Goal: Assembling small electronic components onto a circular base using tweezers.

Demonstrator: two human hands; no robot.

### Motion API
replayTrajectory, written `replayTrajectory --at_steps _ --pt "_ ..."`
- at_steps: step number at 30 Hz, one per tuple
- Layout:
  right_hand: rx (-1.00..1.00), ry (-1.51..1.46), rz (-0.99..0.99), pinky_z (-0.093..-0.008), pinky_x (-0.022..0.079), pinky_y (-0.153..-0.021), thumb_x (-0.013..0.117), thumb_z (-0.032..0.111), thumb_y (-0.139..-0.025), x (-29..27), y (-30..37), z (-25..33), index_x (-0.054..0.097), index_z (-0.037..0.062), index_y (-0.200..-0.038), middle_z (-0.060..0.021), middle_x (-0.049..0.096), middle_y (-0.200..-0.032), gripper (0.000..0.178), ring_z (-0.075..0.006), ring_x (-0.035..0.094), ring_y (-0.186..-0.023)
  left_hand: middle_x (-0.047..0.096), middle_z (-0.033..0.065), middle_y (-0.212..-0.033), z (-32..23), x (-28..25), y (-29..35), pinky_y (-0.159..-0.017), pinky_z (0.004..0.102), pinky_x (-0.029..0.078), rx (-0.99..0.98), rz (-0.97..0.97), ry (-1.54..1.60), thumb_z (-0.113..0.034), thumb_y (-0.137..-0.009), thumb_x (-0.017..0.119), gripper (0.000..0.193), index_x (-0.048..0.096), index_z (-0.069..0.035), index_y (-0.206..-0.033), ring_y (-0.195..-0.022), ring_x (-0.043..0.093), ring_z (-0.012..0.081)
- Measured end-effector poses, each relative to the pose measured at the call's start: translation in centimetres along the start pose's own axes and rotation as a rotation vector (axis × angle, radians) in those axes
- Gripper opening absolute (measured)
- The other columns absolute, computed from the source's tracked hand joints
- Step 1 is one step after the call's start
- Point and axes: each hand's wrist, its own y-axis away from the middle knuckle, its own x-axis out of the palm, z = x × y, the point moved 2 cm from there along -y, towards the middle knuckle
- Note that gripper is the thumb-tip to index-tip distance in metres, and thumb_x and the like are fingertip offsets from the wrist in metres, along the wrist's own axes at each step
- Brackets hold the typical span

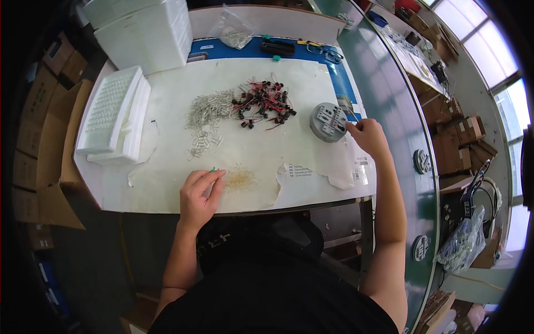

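Low over the table's front edge, my left hand (199, 196) is closed, thumb and fingers pinching a small piece with a green tip (214, 169). Just right of it lies a scatter of tiny yellowish bits (239, 178). My right hand (368, 137) is closed too, its fingertips at the right edge of a round grey fixture (328, 123) with slotted blocks on top; whatever they may grip is hidden. Beyond the hands are a heap of small clear or silvery parts (208, 112) and, touching it, a pile of black parts with red and black wires (263, 104).
White foam trays (111, 114) stand at the left, with large foam boxes (147, 36) behind. A plastic bag (236, 34), a black case (278, 48) and glasses (325, 51) lie at the back. A green conveyor (409, 161) carrying round grey fixtures (421, 161) runs along the right.
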Motion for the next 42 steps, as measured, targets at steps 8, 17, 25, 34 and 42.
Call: replayTrajectory --at_steps 8,17,25,34,42 --pt "-0.126 -0.165 -0.168 -0.0369 0.046 -0.056 0.072 0.022 -0.091 -1.0 2.6 6.0 0.067 -0.0061 -0.075 -0.0125 0.061 -0.061 0.032 -0.0148 0.057 -0.057 0.072 0.0111 -0.097 0.6 -0.4 0.7 -0.078 0.0383 0.057 0.027 -0.075 0.003 -0.008 -0.090 0.080 0.023 0.079 -0.006 -0.113 -0.090 0.069 0.0295" --pt "-0.474 -0.243 0.311 -0.0353 0.048 -0.059 0.075 0.015 -0.095 8.3 10.3 17.1 0.071 -0.0009 -0.085 -0.0116 0.066 -0.068 0.019 -0.0179 0.060 -0.058 0.061 0.0150 -0.133 -0.6 0.2 0.1 -0.104 0.0454 0.051 0.046 0.137 -0.149 -0.039 -0.080 0.089 0.081 0.058 -0.011 -0.149 -0.119 0.063 0.0347" --pt "-0.882 -0.047 0.359 -0.0427 0.056 -0.081 0.079 0.019 -0.089 12.0 2.6 26.5 0.075 0.0103 -0.100 -0.0108 0.070 -0.097 0.015 -0.0299 0.071 -0.096 0.060 0.0143 -0.136 -0.3 -0.5 -0.2 -0.109 0.0461 0.049 0.038 0.216 -0.133 -0.043 -0.076 0.091 0.087 0.057 -0.012 -0.150 -0.123 0.062 0.0351" --pt "-0.814 0.131 0.398 -0.0448 0.056 -0.083 0.076 0.018 -0.092 14.4 3.8 26.2 0.074 0.0074 -0.103 -0.0148 0.071 -0.100 0.016 -0.0360 0.071 -0.096 0.062 0.0135 -0.134 0.1 -0.3 0.7 -0.107 0.0455 0.050 0.033 0.214 -0.120 -0.043 -0.076 0.091 0.083 0.060 -0.013 -0.147 -0.121 0.064 0.0351" --pt "-0.659 -0.213 0.216 -0.0418 0.057 -0.077 0.080 0.015 -0.089 10.8 6.2 23.0 0.075 0.0021 -0.103 -0.0175 0.075 -0.098 0.019 -0.0353 0.073 -0.088 0.062 0.0122 -0.131 -1.1 0.4 -0.1 -0.105 0.0449 0.051 -0.090 0.265 -0.013 -0.040 -0.073 0.095 0.088 0.059 -0.013 -0.148 -0.120 0.064 0.0343"
